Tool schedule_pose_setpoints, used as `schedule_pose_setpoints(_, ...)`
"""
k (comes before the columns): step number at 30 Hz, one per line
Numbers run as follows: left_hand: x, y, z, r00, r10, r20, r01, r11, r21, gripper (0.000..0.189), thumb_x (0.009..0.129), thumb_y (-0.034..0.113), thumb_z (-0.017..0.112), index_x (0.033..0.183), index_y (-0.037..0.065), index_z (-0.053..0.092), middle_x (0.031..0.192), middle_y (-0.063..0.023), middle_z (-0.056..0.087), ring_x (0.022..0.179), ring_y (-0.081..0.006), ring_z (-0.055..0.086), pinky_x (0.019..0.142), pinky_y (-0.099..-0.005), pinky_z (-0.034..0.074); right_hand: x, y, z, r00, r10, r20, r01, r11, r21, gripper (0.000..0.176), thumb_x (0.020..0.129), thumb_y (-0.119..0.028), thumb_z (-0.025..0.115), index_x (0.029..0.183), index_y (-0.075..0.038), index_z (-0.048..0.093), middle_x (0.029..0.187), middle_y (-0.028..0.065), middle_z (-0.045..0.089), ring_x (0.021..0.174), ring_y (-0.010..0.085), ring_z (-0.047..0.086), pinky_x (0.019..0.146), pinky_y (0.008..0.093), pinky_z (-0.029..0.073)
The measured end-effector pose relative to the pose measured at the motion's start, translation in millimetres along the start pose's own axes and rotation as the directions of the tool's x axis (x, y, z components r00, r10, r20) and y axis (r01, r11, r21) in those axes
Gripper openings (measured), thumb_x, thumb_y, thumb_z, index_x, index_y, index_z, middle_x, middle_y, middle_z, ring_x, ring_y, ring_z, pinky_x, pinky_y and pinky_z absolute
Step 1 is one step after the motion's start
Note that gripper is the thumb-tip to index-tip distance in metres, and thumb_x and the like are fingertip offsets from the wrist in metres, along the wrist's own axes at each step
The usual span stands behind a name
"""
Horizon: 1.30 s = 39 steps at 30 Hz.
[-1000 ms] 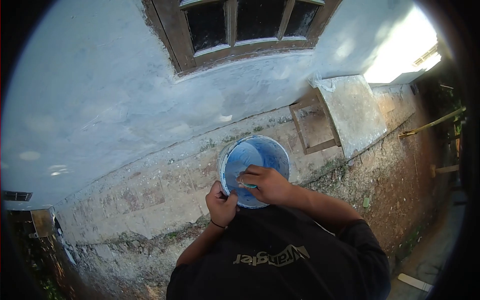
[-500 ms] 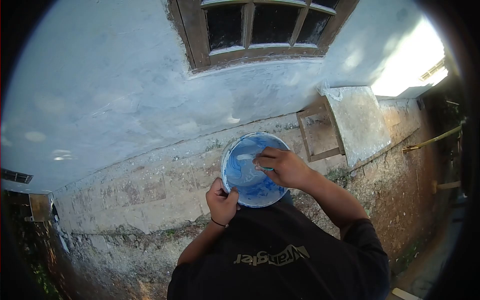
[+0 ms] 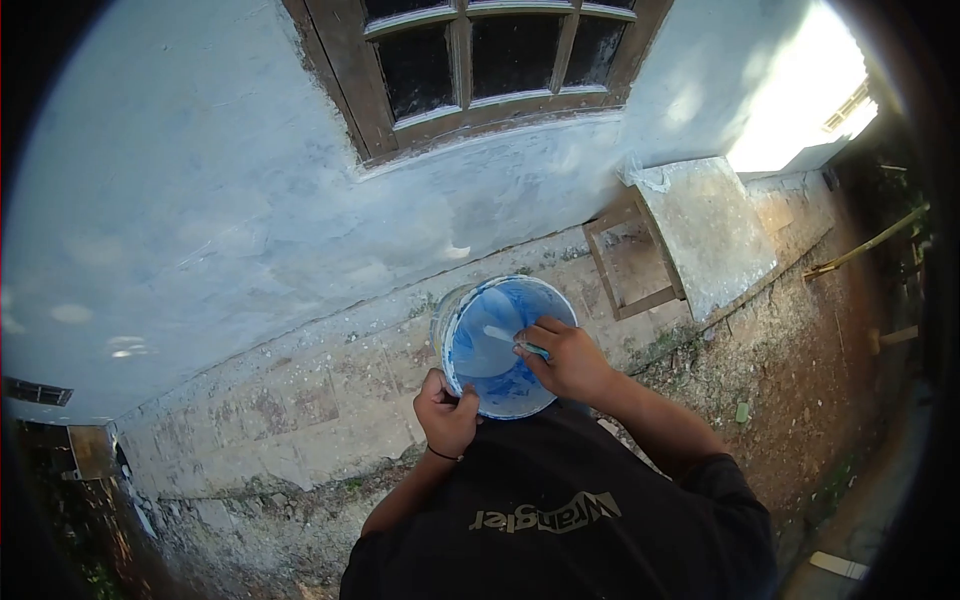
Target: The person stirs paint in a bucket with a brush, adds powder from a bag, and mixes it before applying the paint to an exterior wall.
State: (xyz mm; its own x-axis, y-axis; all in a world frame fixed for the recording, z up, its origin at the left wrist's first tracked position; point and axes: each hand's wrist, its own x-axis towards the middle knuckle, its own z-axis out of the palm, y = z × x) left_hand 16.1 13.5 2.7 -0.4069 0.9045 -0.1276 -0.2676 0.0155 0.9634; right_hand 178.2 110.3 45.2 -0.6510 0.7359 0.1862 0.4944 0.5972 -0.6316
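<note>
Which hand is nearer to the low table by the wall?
Right: the right hand, holding a tool in the bucket's mouth, is on the side toward the table; the left hand, at the bucket's rim, is farther off.

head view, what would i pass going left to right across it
Small barred opening, left hand gripping the rim of the bucket, right hand holding a tool inside it, pale tabletop, thin pole.
</note>
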Motion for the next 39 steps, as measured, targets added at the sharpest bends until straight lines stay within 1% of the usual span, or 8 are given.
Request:
schedule_pose_setpoints(3, 7, -2, 0, 0.999, 0.037, 0.013, -0.038, 0.999, 0.016, 0.021, 0.080, -0.005, 0.054, 0.071, 0.004, 0.038, 0.063, -0.0052, 0.052, 0.045, -0.0059, 0.049, 0.036, -0.0197, 0.039, -12, -7, 6, 0.998, 0.064, 0.021, -0.066, 0.991, 0.115, 0.015, 0.080, -0.010, 0.059, 0.093, -0.003, 0.057, 0.079, 0.0135, 0.055, 0.070, 0.0341, 0.059, 0.060, 0.0407, 0.048)
schedule_pose_setpoints(10, 15, -3, 3, 0.998, 0.011, 0.060, -0.012, 1.000, 0.005, 0.019, 0.082, -0.002, 0.054, 0.072, 0.004, 0.039, 0.064, -0.0045, 0.051, 0.044, -0.0067, 0.049, 0.036, -0.0195, 0.041, 2, -3, -1, 0.994, 0.095, -0.052, -0.078, 0.961, 0.265, 0.014, 0.079, -0.011, 0.062, 0.090, -0.003, 0.060, 0.079, 0.0134, 0.056, 0.066, 0.0330, 0.058, 0.058, 0.0388, 0.048)
schedule_pose_setpoints(16, 14, -7, 13, 0.998, 0.016, 0.057, -0.018, 1.000, 0.026, 0.013, 0.083, -0.003, 0.050, 0.076, 0.003, 0.041, 0.066, -0.0056, 0.052, 0.044, -0.0071, 0.049, 0.035, -0.0192, 0.042, 25, 14, -18, 0.977, -0.067, -0.203, 0.076, 0.997, 0.034, 0.015, 0.078, -0.008, 0.063, 0.091, -0.003, 0.059, 0.079, 0.0122, 0.054, 0.065, 0.0313, 0.057, 0.055, 0.0382, 0.046)
schedule_pose_setpoints(26, 10, -15, 53, 0.998, 0.055, -0.037, -0.056, 0.998, -0.025, 0.018, 0.080, -0.005, 0.053, 0.072, 0.003, 0.040, 0.065, -0.0056, 0.053, 0.045, -0.0069, 0.050, 0.036, -0.0197, 0.040, 13, 40, -27, 0.969, -0.242, 0.043, 0.232, 0.957, 0.174, 0.016, 0.078, -0.008, 0.061, 0.094, -0.003, 0.058, 0.081, 0.0119, 0.054, 0.068, 0.0315, 0.058, 0.057, 0.0379, 0.048)
schedule_pose_setpoints(31, 4, -20, 93, 0.982, 0.067, -0.176, -0.080, 0.995, -0.067, 0.019, 0.081, -0.003, 0.054, 0.073, 0.005, 0.039, 0.066, -0.0052, 0.053, 0.047, -0.0059, 0.049, 0.036, -0.0195, 0.039, 13, 66, -79, 0.940, -0.221, 0.259, 0.191, 0.972, 0.136, 0.015, 0.078, -0.010, 0.064, 0.091, -0.004, 0.062, 0.086, 0.0113, 0.060, 0.075, 0.0296, 0.062, 0.060, 0.0354, 0.051)
schedule_pose_setpoints(36, 5, -11, 134, 0.967, 0.067, -0.244, -0.084, 0.995, -0.058, 0.019, 0.082, -0.003, 0.054, 0.075, 0.005, 0.038, 0.066, -0.0046, 0.053, 0.047, -0.0050, 0.048, 0.037, -0.0195, 0.040, 28, 82, -135, 0.919, -0.269, 0.289, 0.236, 0.961, 0.144, 0.015, 0.076, -0.009, 0.064, 0.091, -0.004, 0.062, 0.086, 0.0107, 0.060, 0.074, 0.0286, 0.062, 0.061, 0.0349, 0.051)
schedule_pose_setpoints(38, 9, -5, 151, 0.968, 0.096, -0.232, -0.088, 0.995, 0.048, 0.020, 0.082, -0.004, 0.054, 0.074, 0.006, 0.038, 0.066, -0.0038, 0.053, 0.046, -0.0049, 0.047, 0.037, -0.0198, 0.038, 37, 94, -145, 0.914, -0.280, 0.294, 0.237, 0.956, 0.173, 0.015, 0.076, -0.009, 0.064, 0.090, -0.004, 0.062, 0.087, 0.0104, 0.060, 0.074, 0.0282, 0.062, 0.062, 0.0347, 0.052)
schedule_pose_setpoints(39, 12, -6, 158, 0.967, 0.096, -0.237, -0.084, 0.995, 0.061, 0.020, 0.082, -0.004, 0.054, 0.074, 0.006, 0.038, 0.066, -0.0038, 0.053, 0.046, -0.0049, 0.047, 0.037, -0.0198, 0.038, 42, 104, -143, 0.881, -0.415, 0.227, 0.370, 0.903, 0.217, 0.020, 0.073, -0.007, 0.063, 0.093, -0.006, 0.059, 0.087, 0.0097, 0.057, 0.076, 0.0275, 0.060, 0.061, 0.0352, 0.051)
